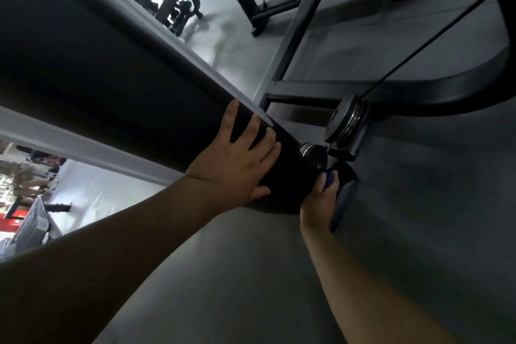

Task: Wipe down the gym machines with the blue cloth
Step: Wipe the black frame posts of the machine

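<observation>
Work is down at the foot of the machine. We have our left hand [237,159] laid flat on the black upright panel [111,70] of the gym machine. Its fingers are straight and spread, the thumb lies at the panel's lower edge, and it presses without gripping anything. Our right hand [318,200] reaches lower, beside the panel's bottom end, with its fingers curled round the blue cloth [329,180]. Only a small patch of blue shows above the knuckles; the rest is hidden in the fist and in shadow. The cloth sits just beside a small dark fitting [314,152] at the panel's end and near the pulley [347,120], from which a thin cable [418,45] runs off to the upper right. We cannot tell whether the cloth is touching metal; the spot is too dark.

We judge that the step in hand is wiping the lowest parts of this machine, around the base hardware, with the left hand serving as a brace. The next move calls for pressing the cloth against the fitting and the pulley housing and drawing it round them, with our fingers kept out of the gap where cable meets wheel. After that the frame bars [304,89] on the grey floor [418,232] look due for a pass. Other machines [176,0] stand well apart in the background, so much of the task seems left.
</observation>
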